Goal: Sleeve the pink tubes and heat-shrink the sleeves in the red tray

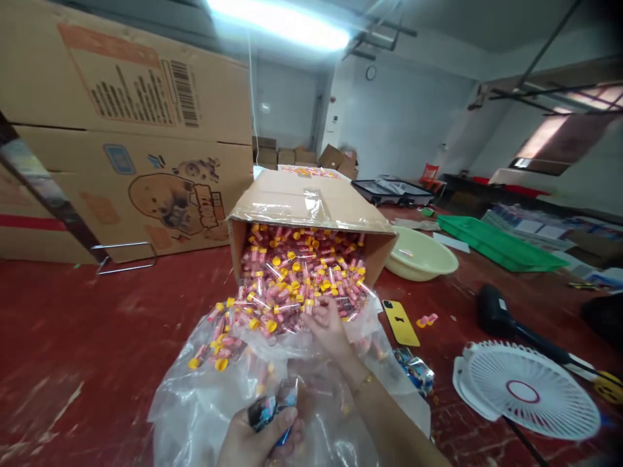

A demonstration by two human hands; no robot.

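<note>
A cardboard box (311, 201) lies on its side, its open end facing me. Small clear tubes (292, 266) with yellow caps and pink contents fill it and spill onto a clear plastic sheet (195, 408). At the front of this pile is my right hand (328, 324), its fingers curled around a yellow-capped tube (309, 307). Below it, near the bottom of the view, my left hand (267, 434) grips a shiny blue and black foil packet (272, 412) between thumb and fingers. The packet's lower part is hidden by the thumb.
Right of the box are a pale yellow basin (421, 254), a yellow phone (400, 322), foil packets (413, 371), a white fan (525, 389), a black heat gun or hair dryer (496, 311) and a green tray (501, 243). Large cartons (204, 117) stand on the left.
</note>
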